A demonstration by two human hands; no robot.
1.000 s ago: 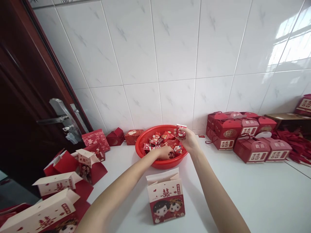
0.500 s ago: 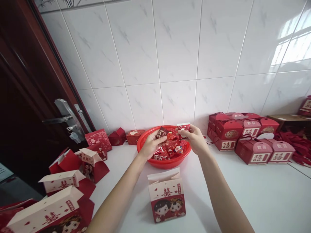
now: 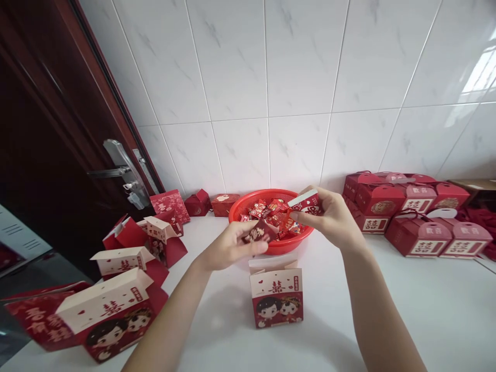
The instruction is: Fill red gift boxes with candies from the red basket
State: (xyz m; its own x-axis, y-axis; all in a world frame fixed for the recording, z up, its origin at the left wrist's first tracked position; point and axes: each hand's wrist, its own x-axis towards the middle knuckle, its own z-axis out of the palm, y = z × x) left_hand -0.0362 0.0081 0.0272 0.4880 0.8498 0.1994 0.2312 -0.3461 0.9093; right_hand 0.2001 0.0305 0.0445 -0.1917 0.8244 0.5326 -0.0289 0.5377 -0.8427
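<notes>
A dark red wrapped candy [image 3: 259, 232] is pinched in my left hand [image 3: 228, 245], in front of the basket's near left rim. My right hand [image 3: 329, 217] grips a small red packet with a white edge [image 3: 309, 202] over the basket's right side; an orange-red wrapper [image 3: 289, 222] hangs by its fingertips, and whether it is held is unclear. The red plastic basket [image 3: 281, 247] holds several red-wrapped candies [image 3: 260, 209]. Nearer to me, an upright red and cream box [image 3: 277, 305] with two cartoon figures stands with its top flaps raised, touched by neither hand.
Several red and cream boxes [image 3: 116, 310] with raised flaps stand at the left. Small red boxes [image 3: 198, 203] line the tiled wall. Stacked handled gift boxes [image 3: 418, 243] sit at the right. A dark door with a metal handle [image 3: 126, 173] is at the left.
Both hands have come back from over the basket towards me, still holding their items. The view has shifted, so more of the left boxes shows.
</notes>
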